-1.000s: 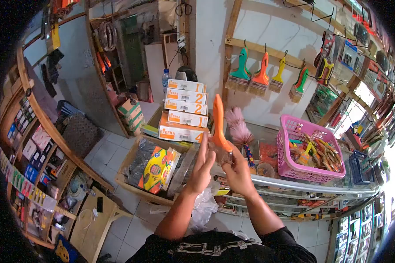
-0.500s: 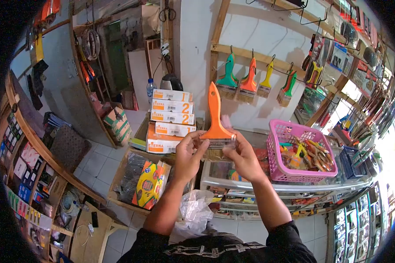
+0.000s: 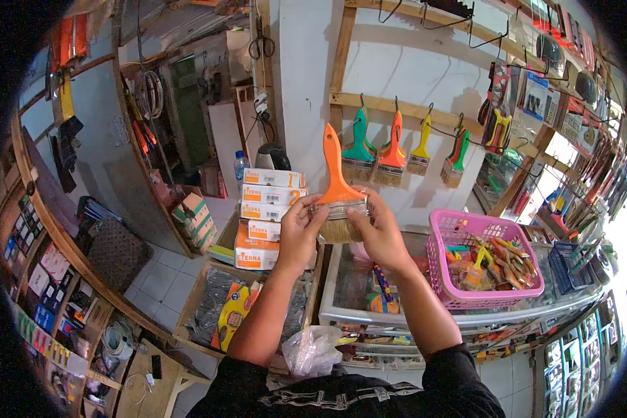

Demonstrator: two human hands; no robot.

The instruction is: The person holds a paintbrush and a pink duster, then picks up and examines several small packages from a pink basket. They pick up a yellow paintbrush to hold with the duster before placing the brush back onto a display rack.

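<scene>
So brush (image 3: 336, 187) turned flat-side-on, was edge-on second ago; looks like steadier hold. Left hand (image 3: 299, 235), right hand (image 3: 384, 240): fingers grasping it both sides, handle up, left of pink basket (image 3: 436, 256).

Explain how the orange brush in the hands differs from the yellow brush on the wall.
The held brush has an orange handle; the yellow brush, a yellow one. The left hand and right hand grip the held brush; the yellow brush hangs untouched. Both handles point upward.

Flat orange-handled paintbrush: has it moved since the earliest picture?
Yes, the orange-handled paintbrush has risen in view against the leftmost hanging green-handled paintbrush.
</scene>
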